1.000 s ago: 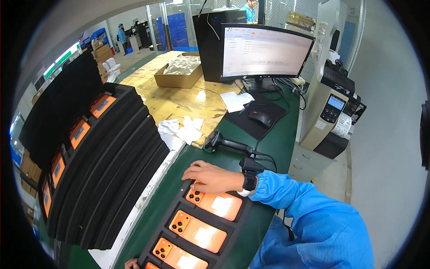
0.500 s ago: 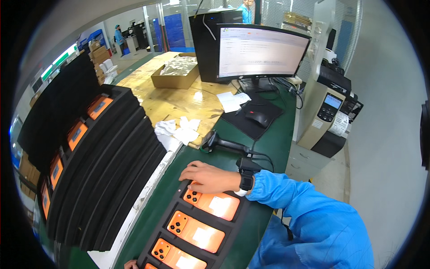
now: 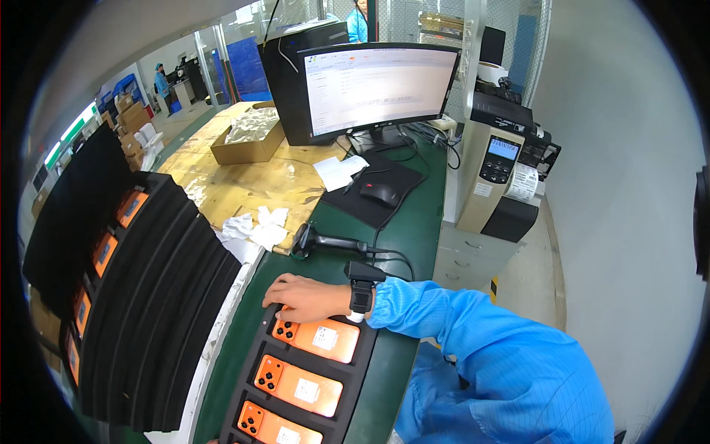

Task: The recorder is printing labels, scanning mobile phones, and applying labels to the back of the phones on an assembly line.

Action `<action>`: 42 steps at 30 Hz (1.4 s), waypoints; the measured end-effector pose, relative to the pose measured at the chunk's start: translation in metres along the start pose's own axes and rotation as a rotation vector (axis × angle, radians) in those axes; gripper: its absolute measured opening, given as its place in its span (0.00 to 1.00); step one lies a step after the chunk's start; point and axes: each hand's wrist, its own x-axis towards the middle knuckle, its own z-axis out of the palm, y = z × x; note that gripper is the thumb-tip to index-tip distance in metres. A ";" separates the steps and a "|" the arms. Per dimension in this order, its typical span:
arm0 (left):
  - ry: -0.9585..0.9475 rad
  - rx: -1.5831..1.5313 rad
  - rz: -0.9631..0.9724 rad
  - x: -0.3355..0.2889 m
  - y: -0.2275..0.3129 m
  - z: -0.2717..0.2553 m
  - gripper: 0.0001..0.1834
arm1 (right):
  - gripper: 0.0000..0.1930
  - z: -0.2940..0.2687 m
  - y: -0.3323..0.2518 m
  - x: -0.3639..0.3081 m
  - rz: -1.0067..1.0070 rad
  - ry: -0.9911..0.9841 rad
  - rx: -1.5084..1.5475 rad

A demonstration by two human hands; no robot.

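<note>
A black foam tray [image 3: 250,357] lies on the green bench top, with several orange phones in its slots, camera side up. The far phone [image 3: 325,339], the middle phone [image 3: 305,386] and the nearer phone [image 3: 275,428] each bear a white label. My right hand [image 3: 309,297] grips the tray's far end, fingers bent over the edge and thumb on the inner side by the far phone. A watch-like black device is strapped to that wrist. Only a sliver of my left hand [image 3: 214,442] shows at the lower edge, by the tray's near left side; its fingers are hidden.
Stacked black foam trays [image 3: 166,296] stand at left, orange phones in the front one. Beyond my right hand lie a barcode scanner [image 3: 325,243], a mouse [image 3: 379,194] and white papers [image 3: 340,172]. Behind are a monitor [image 3: 381,89], an open cardboard box [image 3: 248,144] and a label printer [image 3: 492,174].
The whole view has shifted, so the bench things sit further left. My right hand keeps its hold on the tray's far end. Less of my left hand shows at the lower edge.
</note>
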 end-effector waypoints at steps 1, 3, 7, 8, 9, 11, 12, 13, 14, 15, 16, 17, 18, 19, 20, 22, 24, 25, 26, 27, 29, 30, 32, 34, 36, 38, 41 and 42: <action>0.007 0.008 0.010 0.000 -0.002 0.001 0.22 | 0.21 0.001 0.001 0.000 0.002 0.006 -0.002; 0.012 0.020 0.020 -0.001 -0.011 0.004 0.22 | 0.21 0.003 0.003 0.001 -0.009 0.011 0.021; 0.010 0.067 0.088 0.001 -0.018 0.004 0.23 | 0.22 0.005 0.003 0.001 -0.008 0.043 0.040; -0.002 0.081 0.076 0.002 -0.017 0.004 0.23 | 0.22 0.005 0.004 0.001 -0.013 0.051 0.036; -0.003 0.080 0.079 0.002 -0.016 0.003 0.23 | 0.22 0.006 0.004 0.001 -0.017 0.057 0.031; -0.040 0.093 0.025 0.001 -0.013 0.001 0.23 | 0.22 0.006 0.004 0.001 -0.022 0.064 0.028; -0.042 0.092 0.026 0.001 -0.011 0.000 0.23 | 0.22 0.006 0.004 0.001 -0.028 0.068 0.025; -0.044 0.081 0.013 0.002 -0.009 0.000 0.23 | 0.22 0.007 0.005 0.001 -0.025 0.068 0.025; -0.046 0.069 -0.002 0.003 -0.006 0.000 0.23 | 0.21 0.007 0.006 0.001 -0.033 0.075 0.023; -0.049 0.057 -0.016 0.004 -0.003 0.000 0.23 | 0.21 0.008 0.007 0.002 -0.041 0.081 0.021; -0.052 0.045 -0.031 0.005 -0.002 0.000 0.23 | 0.21 0.008 0.007 0.002 -0.038 0.081 0.022; -0.056 0.033 -0.046 0.005 -0.001 0.000 0.23 | 0.21 0.008 0.008 0.002 -0.039 0.081 0.024; -0.059 0.032 -0.045 0.005 -0.001 0.000 0.23 | 0.21 0.008 0.009 0.002 -0.038 0.081 0.026; -0.074 0.011 -0.068 0.005 -0.003 -0.002 0.23 | 0.21 0.008 0.009 0.002 -0.037 0.080 0.027; -0.089 -0.011 -0.091 0.006 -0.004 -0.003 0.23 | 0.21 0.008 0.009 0.002 -0.045 0.087 0.029; -0.078 -0.023 -0.009 0.004 -0.016 -0.001 0.23 | 0.21 0.007 0.008 0.002 -0.052 0.093 0.031; -0.066 -0.034 0.072 0.000 -0.024 0.000 0.24 | 0.22 0.004 0.005 0.003 -0.025 0.036 0.039; -0.065 -0.033 0.066 0.001 -0.021 0.000 0.24 | 0.22 0.004 0.005 0.002 -0.022 0.037 0.039; -0.063 -0.032 0.059 0.001 -0.019 -0.001 0.24 | 0.22 0.004 0.005 0.003 -0.026 0.040 0.031; -0.063 -0.033 0.061 0.000 -0.021 0.000 0.24 | 0.22 0.004 0.004 0.002 -0.030 0.044 0.022; -0.067 -0.119 0.010 0.001 -0.027 0.003 0.24 | 0.22 0.005 0.007 0.002 -0.019 0.041 0.032; -0.074 -0.117 0.008 0.001 -0.031 0.004 0.24 | 0.22 0.005 0.008 0.002 -0.013 0.040 0.037; -0.068 -0.097 0.057 -0.001 -0.036 0.004 0.25 | 0.22 0.004 0.005 0.002 -0.014 0.037 0.035; -0.070 -0.097 0.057 -0.002 -0.035 0.004 0.25 | 0.22 0.004 0.004 0.002 -0.015 0.035 0.033; -0.072 -0.097 0.057 -0.002 -0.036 0.004 0.25 | 0.22 0.004 0.005 0.002 -0.020 0.036 0.029; -0.084 -0.098 0.095 -0.003 -0.042 0.002 0.25 | 0.22 0.004 0.004 0.003 -0.021 0.036 0.033; -0.025 -0.135 0.061 -0.004 -0.037 0.006 0.23 | 0.22 0.005 0.004 0.004 -0.017 0.034 0.034; -0.024 -0.135 0.060 -0.004 -0.033 0.006 0.23 | 0.21 0.005 0.004 0.004 -0.015 0.031 0.030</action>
